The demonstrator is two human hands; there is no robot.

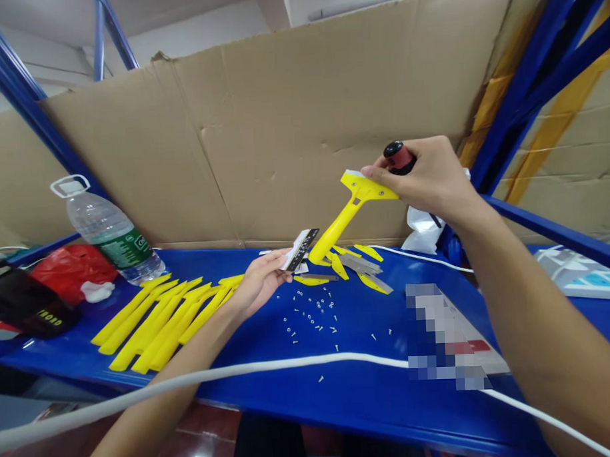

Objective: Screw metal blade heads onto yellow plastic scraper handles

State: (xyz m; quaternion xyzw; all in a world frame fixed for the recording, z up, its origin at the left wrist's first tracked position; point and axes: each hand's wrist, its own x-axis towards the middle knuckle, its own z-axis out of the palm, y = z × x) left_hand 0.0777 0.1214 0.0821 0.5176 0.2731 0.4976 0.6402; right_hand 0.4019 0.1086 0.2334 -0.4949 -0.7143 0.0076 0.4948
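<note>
My right hand (pixel 436 174) is closed on the wide head of a yellow scraper (pixel 337 224), whose handle slants down to the left. A screwdriver (pixel 399 158) with a red and black handle is also held in that hand. My left hand (pixel 263 281) is closed on a flat black-and-white packet (pixel 303 250), close to the lower end of the scraper handle. Behind and below lie yellow head plates (pixel 371 283) and grey metal plates (pixel 356 263). Small screws and nuts (pixel 315 315) are scattered on the blue table (pixel 371 406).
Several yellow scraper handles (pixel 158 327) lie in a row at left. Beyond them stand a water bottle (pixel 115 232), a red bag (pixel 69 270) and a black item (pixel 27 305). A white cable (pixel 250 368) crosses in front. Cardboard (pixel 321 121) forms the back wall.
</note>
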